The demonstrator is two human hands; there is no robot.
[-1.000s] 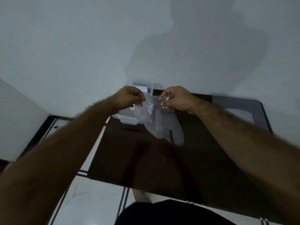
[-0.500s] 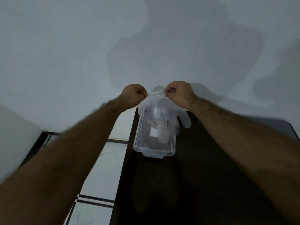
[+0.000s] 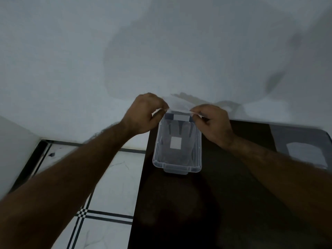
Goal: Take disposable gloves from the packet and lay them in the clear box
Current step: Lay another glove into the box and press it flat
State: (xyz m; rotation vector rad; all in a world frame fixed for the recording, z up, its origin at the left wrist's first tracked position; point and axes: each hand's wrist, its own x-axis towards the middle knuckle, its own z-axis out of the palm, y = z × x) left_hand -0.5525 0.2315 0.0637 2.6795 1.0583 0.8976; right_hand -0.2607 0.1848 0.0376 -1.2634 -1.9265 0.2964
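A clear plastic box stands lengthwise on the dark table, near its far left corner. A thin transparent disposable glove lies down inside the box, its fingers pointing toward me. Its cuff edge is stretched across the box's far end. My left hand pinches the cuff's left corner and my right hand pinches its right corner, both just above the far rim. A grey packet with a pale window lies at the table's right edge.
A pale wall rises right behind the table. White floor tiles with dark lines show to the left of the table's left edge. A white label sits on the bottom of the box.
The glove hung in the air between my hands over the box before. Both hands have come down to the box's far rim and the glove now lies inside it.
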